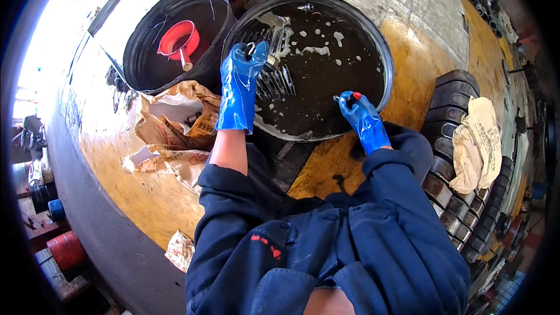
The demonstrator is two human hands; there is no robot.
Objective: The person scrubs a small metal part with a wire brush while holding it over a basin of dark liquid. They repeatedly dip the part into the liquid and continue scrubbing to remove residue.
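Fingers (261,53) of the blue-gloved left hand (241,63) are curled around a shiny, rounded metal part (250,50), held over a basin (389,71) of foamy dark liquid (326,84); there, a small red-and-metal item (357,95) is gripped by the right hand (363,115).

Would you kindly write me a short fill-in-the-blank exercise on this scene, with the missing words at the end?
1. The left hand and the right hand both wear gloves coloured ____.
2. The bowl of the dipper is coloured ____.
3. The tub that holds the dipper stands to the person's ____ of the basin.

Missing words: blue; red; left.
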